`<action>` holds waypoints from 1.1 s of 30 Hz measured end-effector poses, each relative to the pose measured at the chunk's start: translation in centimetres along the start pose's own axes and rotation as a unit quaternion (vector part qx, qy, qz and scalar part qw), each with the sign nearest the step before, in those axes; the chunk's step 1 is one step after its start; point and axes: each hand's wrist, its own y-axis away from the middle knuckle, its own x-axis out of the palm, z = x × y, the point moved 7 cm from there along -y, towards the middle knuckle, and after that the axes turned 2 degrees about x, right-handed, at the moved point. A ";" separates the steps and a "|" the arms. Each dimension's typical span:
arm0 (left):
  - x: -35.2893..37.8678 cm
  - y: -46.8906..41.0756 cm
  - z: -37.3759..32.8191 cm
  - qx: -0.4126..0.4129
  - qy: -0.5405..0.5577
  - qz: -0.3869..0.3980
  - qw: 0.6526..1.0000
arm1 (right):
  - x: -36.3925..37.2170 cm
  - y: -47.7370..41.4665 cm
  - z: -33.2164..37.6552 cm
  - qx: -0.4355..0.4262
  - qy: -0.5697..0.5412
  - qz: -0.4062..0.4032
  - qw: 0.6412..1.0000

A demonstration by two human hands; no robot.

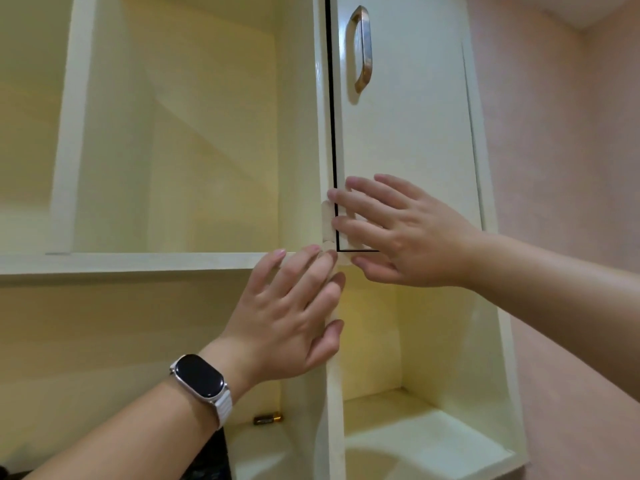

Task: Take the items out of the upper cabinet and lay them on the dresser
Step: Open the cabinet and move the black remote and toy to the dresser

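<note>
Watch [200,380]: long and rounded, with a shiny black face and a silver edge, on the left wrist.
Watch band [221,408]: white, with little ribs across it.
Left hand [294,313]: bare, short plain nails.
Right hand [398,233]: bare, short plain nails.

Upper cabinet [173,263] — cream, open shelves; its handled door [408,133], behind the right hand [405,233], stands closed. One dark, gold-tipped battery [267,418] lies flat on the lower shelf [256,448] — below the left hand [294,317].
</note>
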 end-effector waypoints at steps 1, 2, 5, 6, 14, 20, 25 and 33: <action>0.0 0.0 0.0 -0.002 -0.002 0.000 1.000 | -0.1 -0.2 -0.1 -0.007 0.001 -0.002 1.000; 0.0 0.1 -0.1 -0.004 -0.001 0.000 1.000 | -0.2 -0.4 -0.2 -0.015 0.003 -0.006 1.000; 0.1 0.1 -0.2 -0.005 0.001 -0.001 1.000 | -1.1 -0.8 -0.4 -0.047 0.019 -0.010 0.999; 0.1 0.1 -0.2 -0.005 -0.001 0.001 1.000 | -1.4 -0.9 -0.5 -0.059 0.026 -0.006 0.998; -0.1 0.0 -0.5 -0.017 -0.018 0.054 0.998 | -4.8 -0.7 -0.9 -0.116 0.049 -0.004 0.992; -0.6 -2.0 -1.8 -0.099 -0.051 0.189 0.976 | -9.1 1.4 -2.1 -0.114 0.008 -0.059 0.992; -0.9 -3.5 -2.5 -0.140 -0.057 0.283 0.947 | -12.3 4.7 -4.1 -0.079 -0.043 -0.088 0.992; -0.3 -3.9 -3.7 -0.173 -0.064 0.288 0.940 | -15.2 14.1 -9.3 0.002 0.008 -0.145 0.989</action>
